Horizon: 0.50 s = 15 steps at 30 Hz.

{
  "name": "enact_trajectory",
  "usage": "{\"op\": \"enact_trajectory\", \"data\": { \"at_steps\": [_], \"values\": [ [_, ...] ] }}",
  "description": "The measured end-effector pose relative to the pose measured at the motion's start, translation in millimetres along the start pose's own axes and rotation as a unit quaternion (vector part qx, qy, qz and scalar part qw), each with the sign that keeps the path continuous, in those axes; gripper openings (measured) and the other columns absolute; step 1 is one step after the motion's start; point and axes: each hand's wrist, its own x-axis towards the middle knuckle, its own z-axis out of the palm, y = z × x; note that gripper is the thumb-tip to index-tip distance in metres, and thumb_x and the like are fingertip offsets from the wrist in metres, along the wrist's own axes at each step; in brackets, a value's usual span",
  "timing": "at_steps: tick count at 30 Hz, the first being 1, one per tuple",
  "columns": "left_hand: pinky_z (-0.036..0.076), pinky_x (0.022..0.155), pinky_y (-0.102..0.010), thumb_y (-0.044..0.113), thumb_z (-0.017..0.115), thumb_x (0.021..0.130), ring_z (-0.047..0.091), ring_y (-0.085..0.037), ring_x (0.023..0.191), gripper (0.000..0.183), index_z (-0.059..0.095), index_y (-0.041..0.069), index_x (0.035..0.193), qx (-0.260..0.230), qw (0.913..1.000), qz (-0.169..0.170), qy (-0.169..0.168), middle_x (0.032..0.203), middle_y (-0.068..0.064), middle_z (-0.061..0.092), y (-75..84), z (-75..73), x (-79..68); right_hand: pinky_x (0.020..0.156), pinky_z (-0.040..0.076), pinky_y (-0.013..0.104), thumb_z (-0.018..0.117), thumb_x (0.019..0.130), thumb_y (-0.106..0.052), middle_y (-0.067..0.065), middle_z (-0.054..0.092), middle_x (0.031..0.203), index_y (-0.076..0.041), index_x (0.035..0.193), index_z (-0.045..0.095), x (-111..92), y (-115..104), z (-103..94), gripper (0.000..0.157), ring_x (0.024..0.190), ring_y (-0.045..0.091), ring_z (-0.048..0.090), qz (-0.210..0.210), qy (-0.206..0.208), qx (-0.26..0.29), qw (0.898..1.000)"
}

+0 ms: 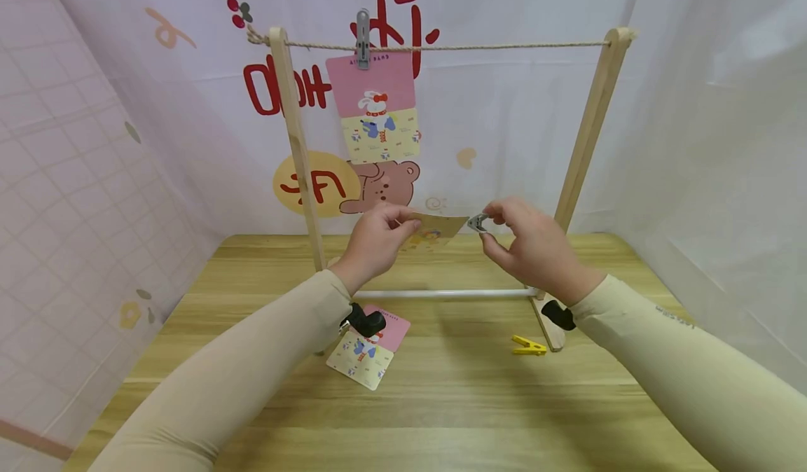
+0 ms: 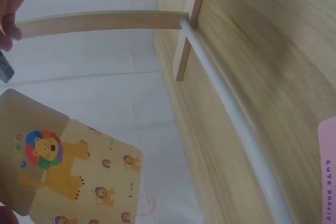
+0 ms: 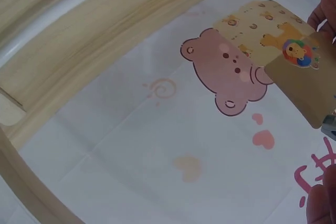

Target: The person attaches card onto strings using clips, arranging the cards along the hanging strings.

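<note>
My left hand [image 1: 377,239] pinches a tan card [image 1: 435,232] between thumb and fingers, holding it in the air inside a wooden frame. A lion with a colourful mane is printed on this card, plain in the left wrist view. Close to the card's right corner, my right hand [image 1: 536,242] holds a grey clip [image 1: 478,223] between thumb and fingers. The clip's tip is right at that corner. Above them, a pink and yellow rabbit card [image 1: 378,125] hangs from a rope [image 1: 492,47] by another grey clip [image 1: 363,34].
On the wooden table [image 1: 441,409] lies a second rabbit card [image 1: 359,365], partly behind the left wrist's black strap. A yellow clothespin [image 1: 528,346] lies beside the frame's right foot [image 1: 553,328]. A white bar [image 1: 441,294] joins the two posts low down. Printed cloth hangs behind.
</note>
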Motion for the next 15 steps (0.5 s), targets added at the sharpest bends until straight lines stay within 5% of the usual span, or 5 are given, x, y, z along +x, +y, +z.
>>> {"op": "enact_trajectory", "data": {
  "at_steps": [15],
  "values": [
    [0.051,0.084,-0.034,0.023,0.069,0.104,0.060,-0.020,0.096,0.019,0.078,0.011,0.115,-0.023,0.9988,0.035,0.024,0.108,-0.004,0.068,18.7,-1.8,7.9,0.070,0.055,0.044,0.076,0.085,0.000,0.016,0.067,0.099,0.002,0.111,0.061,14,-1,-13.6,0.030,0.088,0.033,0.066,-0.016,0.019,-0.004,1.000]
  ]
}}
